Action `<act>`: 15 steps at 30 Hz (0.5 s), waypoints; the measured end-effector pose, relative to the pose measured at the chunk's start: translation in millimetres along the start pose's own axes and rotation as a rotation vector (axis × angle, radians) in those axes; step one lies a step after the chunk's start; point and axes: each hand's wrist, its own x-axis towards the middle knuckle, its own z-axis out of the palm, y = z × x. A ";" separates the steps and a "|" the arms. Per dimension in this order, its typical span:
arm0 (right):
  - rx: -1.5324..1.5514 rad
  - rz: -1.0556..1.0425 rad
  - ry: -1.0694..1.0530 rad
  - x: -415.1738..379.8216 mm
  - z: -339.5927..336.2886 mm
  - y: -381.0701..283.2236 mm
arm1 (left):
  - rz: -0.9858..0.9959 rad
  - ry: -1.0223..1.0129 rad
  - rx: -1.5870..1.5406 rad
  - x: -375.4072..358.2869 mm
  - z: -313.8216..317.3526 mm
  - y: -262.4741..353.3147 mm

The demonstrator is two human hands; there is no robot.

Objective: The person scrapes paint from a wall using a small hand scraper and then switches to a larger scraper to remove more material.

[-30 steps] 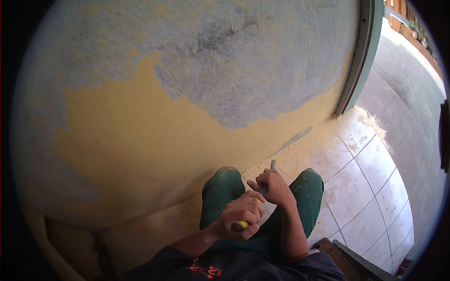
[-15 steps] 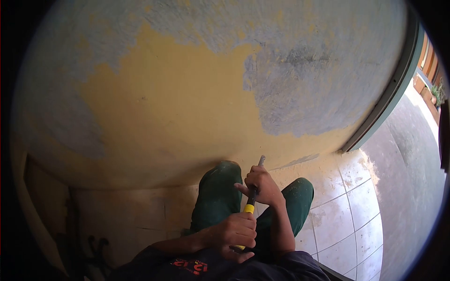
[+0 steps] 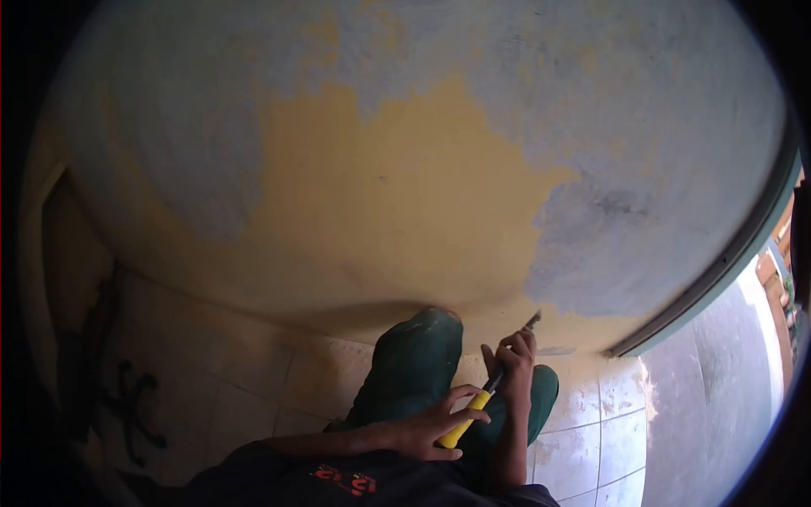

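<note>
A scraper with a yellow and black handle slants up to the right between my hands, its narrow metal tip near the lower wall. My right hand is closed around its black upper part, just below the tip. Lower down, my left hand curls loosely on the yellow grip, fingers spread across it. Before me stands the wall, where a bare yellow area is bordered by patchy grey coating. The tip appears apart from the wall, though its exact distance is hard to judge.
My knees in green trousers are bent close to the wall. Dusty white floor tiles lie to the right, beside a grey paved strip. A dark frame edge bounds the wall; a dark metal stand base sits at left.
My view has turned, shifting the wall patches and the hands within it. The scraper leans further to the right, and my left hand's fingers have loosened and spread on the yellow grip.
</note>
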 end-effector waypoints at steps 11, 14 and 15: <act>-0.022 0.027 -0.037 -20.4 -10.9 -8.8 | -0.604 0.264 -0.697 -17.2 28.0 -34.5; -0.059 0.348 0.084 -60.6 -33.0 60.3 | -0.523 0.395 -0.719 -20.5 10.2 -23.5; -0.178 0.576 -0.065 -62.6 -56.3 71.0 | -0.460 0.399 -0.790 -21.9 5.5 -24.2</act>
